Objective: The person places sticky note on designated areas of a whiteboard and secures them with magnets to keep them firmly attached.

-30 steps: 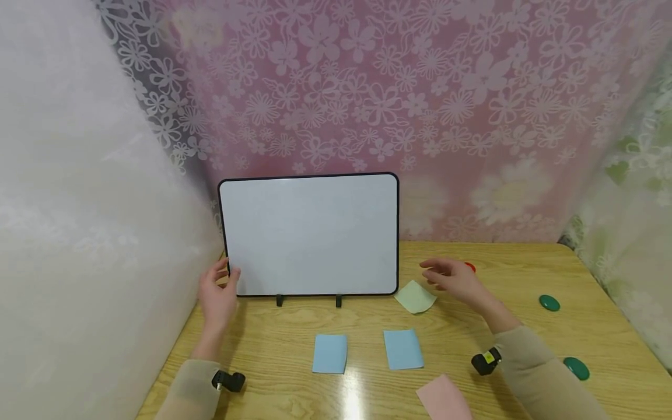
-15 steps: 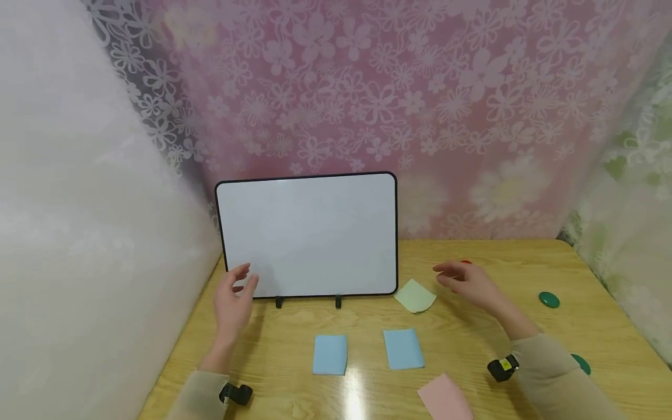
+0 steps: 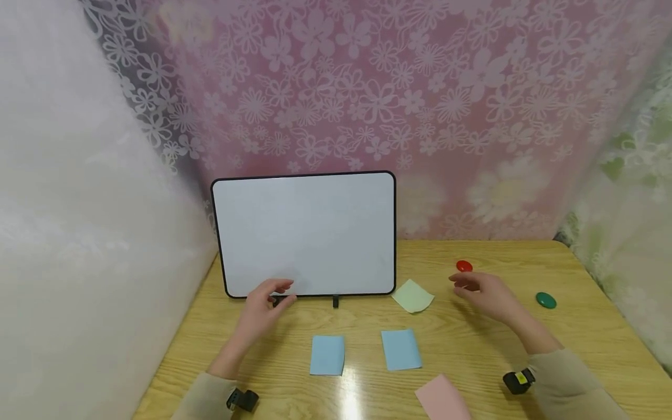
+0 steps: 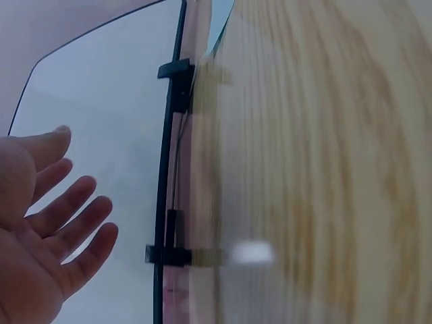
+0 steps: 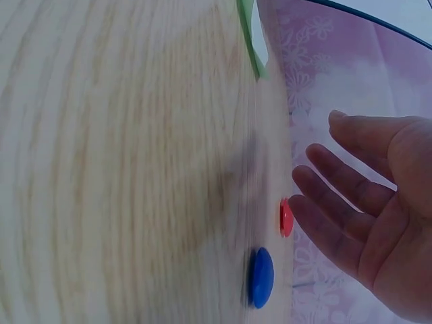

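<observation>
My left hand [image 3: 262,306] is in front of the lower left part of a white board [image 3: 307,233] with a black frame, its fingers loosely bent and holding nothing. In the left wrist view the spread fingers [image 4: 77,202] are beside the board's face. My right hand [image 3: 485,294] hovers over the table, relaxed and holding nothing, just in front of a red round magnet-like disc [image 3: 464,266]. A blue disc [image 5: 262,278] shows only in the right wrist view. Left of the right hand lies a pale green sticky note [image 3: 413,296], its corners curled.
Two blue sticky notes [image 3: 328,355] and a pink one [image 3: 443,398] lie on the wooden table [image 3: 294,326]. A green disc [image 3: 546,300] lies to the right. Small black feet [image 3: 335,301] support the board. Patterned curtains [image 3: 325,87] hang behind.
My left hand has moved right from the board's left edge to near its left foot. My right hand has shifted right and slightly nearer, uncovering the red disc. The right sleeve now covers a second green disc.
</observation>
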### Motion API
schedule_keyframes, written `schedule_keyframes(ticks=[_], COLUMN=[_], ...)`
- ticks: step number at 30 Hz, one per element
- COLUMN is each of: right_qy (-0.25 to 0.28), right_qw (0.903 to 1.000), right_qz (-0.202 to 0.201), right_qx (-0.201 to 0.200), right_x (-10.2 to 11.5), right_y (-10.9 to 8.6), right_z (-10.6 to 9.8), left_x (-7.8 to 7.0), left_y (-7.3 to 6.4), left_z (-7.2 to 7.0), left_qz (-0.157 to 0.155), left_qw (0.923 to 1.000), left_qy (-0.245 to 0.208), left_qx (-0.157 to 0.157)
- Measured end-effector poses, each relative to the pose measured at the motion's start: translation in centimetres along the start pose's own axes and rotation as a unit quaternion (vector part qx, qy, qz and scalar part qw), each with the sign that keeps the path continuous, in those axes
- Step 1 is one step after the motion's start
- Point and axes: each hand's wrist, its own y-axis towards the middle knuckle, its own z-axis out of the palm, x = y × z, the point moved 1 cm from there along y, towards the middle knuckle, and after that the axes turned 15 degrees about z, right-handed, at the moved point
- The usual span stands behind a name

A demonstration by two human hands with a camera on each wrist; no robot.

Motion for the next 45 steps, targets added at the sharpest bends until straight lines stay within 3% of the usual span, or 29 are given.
schedule_keyframes(ticks=[7, 13, 17, 26, 31, 45], right_qy=[-0.017, -0.037, -0.05, -0.082, -0.106, -0.123], right_qw=[0.9998, 0.9992, 0.9986, 0.9954, 0.9918, 0.9886], right_qz=[0.008, 0.012, 0.013, 0.05, 0.07, 0.077], right_qx=[-0.007, -0.01, -0.012, -0.004, 0.013, 0.038], right_x=[-1.3, -2.3, -2.9, -4.4, -5.2, -5.9], right_y=[-0.8, -1.5, -1.7, -2.4, -2.5, -1.8], right_z=[-0.5, -1.2, -1.9, -2.9, -3.5, -3.1], left_x=[-0.9, -1.8, -2.3, -4.1, -4.9, -6.0], left_y=[0.3, 0.3, 0.6, 1.4, 1.7, 1.6], left_z=[1.7, 2.8, 3.6, 4.9, 5.3, 6.6], left_qz=[-0.002, 0.003, 0.005, 0.04, 0.036, 0.039], left_qw=[0.993, 0.9761, 0.9654, 0.9442, 0.9342, 0.9193], left_qy=[-0.028, -0.042, -0.048, 0.003, 0.021, 0.081], left_qx=[0.115, 0.213, 0.256, 0.327, 0.354, 0.383])
